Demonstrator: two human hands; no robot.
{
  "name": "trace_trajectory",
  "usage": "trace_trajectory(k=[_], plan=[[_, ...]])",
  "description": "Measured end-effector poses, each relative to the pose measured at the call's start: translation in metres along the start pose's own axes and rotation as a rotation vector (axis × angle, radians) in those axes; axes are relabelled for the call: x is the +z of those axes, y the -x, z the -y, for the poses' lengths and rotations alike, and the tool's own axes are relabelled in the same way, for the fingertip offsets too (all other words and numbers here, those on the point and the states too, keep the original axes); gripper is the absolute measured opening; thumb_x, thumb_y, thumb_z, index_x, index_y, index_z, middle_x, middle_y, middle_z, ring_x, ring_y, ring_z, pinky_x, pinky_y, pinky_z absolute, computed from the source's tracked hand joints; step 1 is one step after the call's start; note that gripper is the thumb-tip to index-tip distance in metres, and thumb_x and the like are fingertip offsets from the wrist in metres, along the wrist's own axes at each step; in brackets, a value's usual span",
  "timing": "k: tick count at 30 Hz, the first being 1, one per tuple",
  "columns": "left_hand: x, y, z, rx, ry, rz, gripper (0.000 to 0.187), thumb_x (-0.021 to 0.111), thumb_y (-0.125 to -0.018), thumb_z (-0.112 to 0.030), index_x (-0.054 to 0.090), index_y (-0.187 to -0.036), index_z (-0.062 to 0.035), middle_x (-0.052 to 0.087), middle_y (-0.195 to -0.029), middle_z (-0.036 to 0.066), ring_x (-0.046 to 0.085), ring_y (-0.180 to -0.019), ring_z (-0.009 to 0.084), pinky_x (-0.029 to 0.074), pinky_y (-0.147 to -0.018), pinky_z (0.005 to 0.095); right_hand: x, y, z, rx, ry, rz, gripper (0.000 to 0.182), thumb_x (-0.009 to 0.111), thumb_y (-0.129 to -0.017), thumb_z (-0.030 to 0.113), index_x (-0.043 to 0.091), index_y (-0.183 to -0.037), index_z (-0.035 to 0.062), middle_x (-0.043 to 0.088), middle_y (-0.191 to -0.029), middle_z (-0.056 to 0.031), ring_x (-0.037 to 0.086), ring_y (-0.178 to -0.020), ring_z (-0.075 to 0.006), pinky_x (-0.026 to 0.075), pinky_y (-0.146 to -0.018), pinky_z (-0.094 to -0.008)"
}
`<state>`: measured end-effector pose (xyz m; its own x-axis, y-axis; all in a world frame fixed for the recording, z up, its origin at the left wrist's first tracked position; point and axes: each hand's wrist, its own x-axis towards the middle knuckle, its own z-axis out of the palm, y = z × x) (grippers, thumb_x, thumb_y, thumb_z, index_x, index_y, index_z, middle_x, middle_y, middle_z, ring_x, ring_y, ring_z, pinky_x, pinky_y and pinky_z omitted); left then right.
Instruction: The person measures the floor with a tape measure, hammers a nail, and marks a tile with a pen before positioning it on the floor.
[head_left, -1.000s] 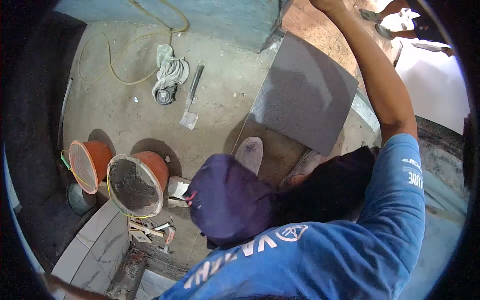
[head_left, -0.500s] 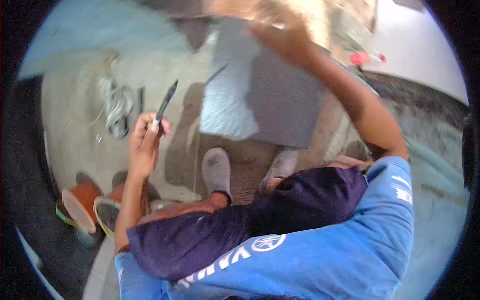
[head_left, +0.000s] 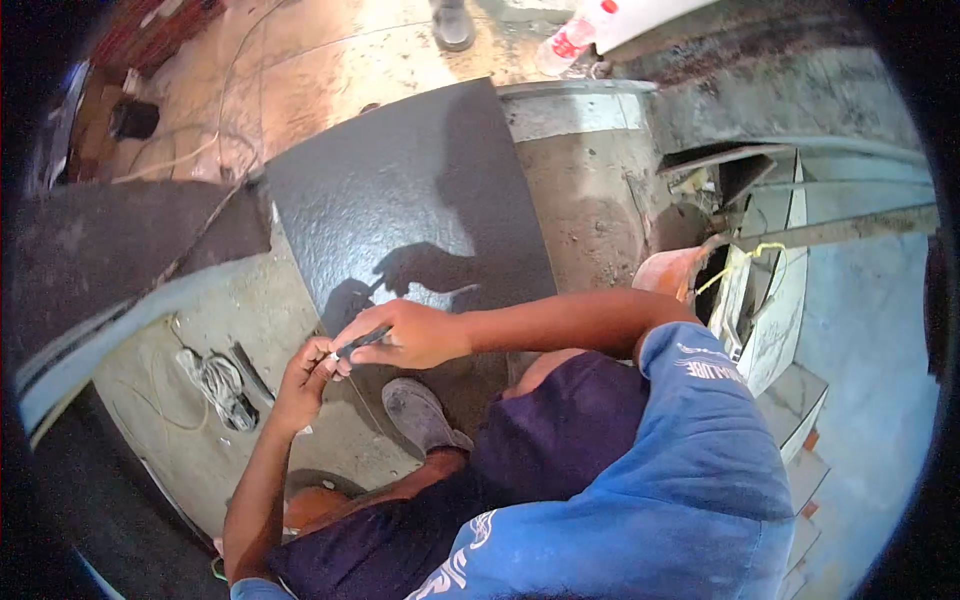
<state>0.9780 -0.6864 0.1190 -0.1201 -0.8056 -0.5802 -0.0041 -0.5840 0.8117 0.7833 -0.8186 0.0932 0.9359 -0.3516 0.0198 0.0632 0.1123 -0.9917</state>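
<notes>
A dark pen (head_left: pixel 366 341) with a white end is between my two hands, above the near edge of a large dark grey tile (head_left: pixel 390 180). My left hand (head_left: pixel 302 386) is closed, its fingertips pinching the white end. From the other side my right hand (head_left: pixel 412 336) closes its fingers round the dark part. The fingertips of both hands meet and partly hide the pen. Shadows of my hands fall on the tile's rough, shiny surface, which lies beyond my knees.
A bundled cable (head_left: pixel 215 385) and a dark bar (head_left: pixel 252 368) lie on the floor at left. An orange bucket (head_left: pixel 668 272) and stacked tiles (head_left: pixel 775 330) stand at right. A plastic bottle (head_left: pixel 568 42) and someone's foot (head_left: pixel 453 28) are at the top.
My right hand has come back from the tile's far side to the pen in my left hand and now grips it too. The view has turned and shifted.
</notes>
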Motion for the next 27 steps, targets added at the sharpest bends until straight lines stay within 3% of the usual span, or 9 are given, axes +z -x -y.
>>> trace_trajectory(k=[3,10,12,14,15,18,20,25,27], plan=[[0.000,-0.006,-0.017,-0.018,0.014,-0.018,0.011,0.047,-0.091,-0.005,0.050,-0.101,-0.0029,0.057,-0.087,0.003,0.053,-0.079,0.0103,0.043,-0.075,0.0250,0.003,-0.003,0.001,-0.085,0.058,-0.115,0.022,0.060,-0.082,0.027,0.064,-0.094,0.0083,0.064,-0.090,-0.0149,0.061,-0.079,-0.0317,0.048,-0.070,-0.0363],[-0.010,-0.013,-0.040,0.052,-0.264,-0.118,0.011,0.057,-0.086,-0.006,0.055,-0.096,-0.0009,0.058,-0.087,0.001,0.052,-0.078,0.0074,0.041,-0.072,0.0226,0.011,-0.011,0.016,-0.101,0.120,-0.302,0.017,0.060,-0.081,0.023,0.062,-0.086,0.0077,0.062,-0.078,-0.0143,0.060,-0.075,-0.0344,0.046,-0.064,-0.0420],[-0.009,-0.015,-0.048,0.080,-0.305,-0.107,0.011,0.057,-0.085,-0.004,0.056,-0.095,-0.0006,0.058,-0.087,0.001,0.052,-0.079,0.0088,0.040,-0.072,0.0229,0.014,-0.010,0.009,-0.135,0.133,-0.335,0.017,0.060,-0.082,0.023,0.063,-0.090,0.0077,0.060,-0.078,-0.0135,0.060,-0.074,-0.0321,0.046,-0.063,-0.0405],[-0.014,-0.014,-0.046,0.177,-0.366,-0.061,0.010,0.056,-0.083,-0.002,0.057,-0.094,-0.0004,0.058,-0.085,0.003,0.053,-0.079,0.0109,0.041,-0.073,0.0241,0.019,-0.008,0.004,-0.195,0.161,-0.287,0.018,0.060,-0.081,0.023,0.062,-0.093,0.0085,0.058,-0.076,-0.0123,0.059,-0.073,-0.0319,0.045,-0.062,-0.0407],[-0.015,-0.009,-0.045,0.091,-0.351,-0.089,0.009,0.056,-0.081,0.000,0.058,-0.091,0.0000,0.059,-0.086,0.005,0.054,-0.079,0.0130,0.042,-0.074,0.0254,0.023,-0.008,-0.003,-0.303,0.246,-0.291,0.023,0.061,-0.080,0.022,0.060,-0.099,0.0100,0.057,-0.077,-0.0114,0.058,-0.072,-0.0313,0.045,-0.062,-0.0401],[-0.019,-0.001,-0.042,0.064,-0.410,-0.028,0.009,0.059,-0.080,0.000,0.058,-0.089,0.0004,0.060,-0.085,0.007,0.055,-0.078,0.0144,0.043,-0.072,0.0263,0.020,0.002,0.005,-0.279,0.315,-0.143,0.029,0.062,-0.078,0.023,0.058,-0.104,0.0114,0.057,-0.078,-0.0097,0.058,-0.072,-0.0302,0.045,-0.062,-0.0391],[-0.016,0.003,-0.039,0.099,-0.365,-0.041,0.012,0.061,-0.078,0.000,0.059,-0.090,0.0001,0.062,-0.086,0.008,0.057,-0.078,0.0157,0.044,-0.071,0.0273,0.017,0.010,0.001,-0.388,0.355,-0.097,0.032,0.064,-0.077,0.024,0.057,-0.105,0.0107,0.057,-0.077,-0.0086,0.058,-0.070,-0.0286,0.045,-0.060,-0.0388],[-0.008,0.021,-0.020,-0.054,-0.339,0.169,0.014,0.065,-0.076,0.002,0.062,-0.089,-0.0005,0.064,-0.085,0.009,0.060,-0.080,0.0178,0.046,-0.071,0.0299,0.011,0.044,-0.026,-0.629,0.409,-0.113,0.036,0.066,-0.075,0.030,0.056,-0.101,0.0077,0.055,-0.072,-0.0054,0.058,-0.065,-0.0238,0.044,-0.057,-0.0373],[0.004,0.030,-0.013,-0.118,-0.252,0.242,0.012,0.064,-0.078,0.000,0.063,-0.090,0.0000,0.064,-0.083,0.010,0.060,-0.080,0.0190,0.046,-0.071,0.0301,0.016,0.060,-0.044,-0.637,0.469,0.083,0.035,0.066,-0.077,0.032,0.056,-0.097,0.0066,0.055,-0.070,-0.0046,0.057,-0.062,-0.0225,0.044,-0.055,-0.0361]])
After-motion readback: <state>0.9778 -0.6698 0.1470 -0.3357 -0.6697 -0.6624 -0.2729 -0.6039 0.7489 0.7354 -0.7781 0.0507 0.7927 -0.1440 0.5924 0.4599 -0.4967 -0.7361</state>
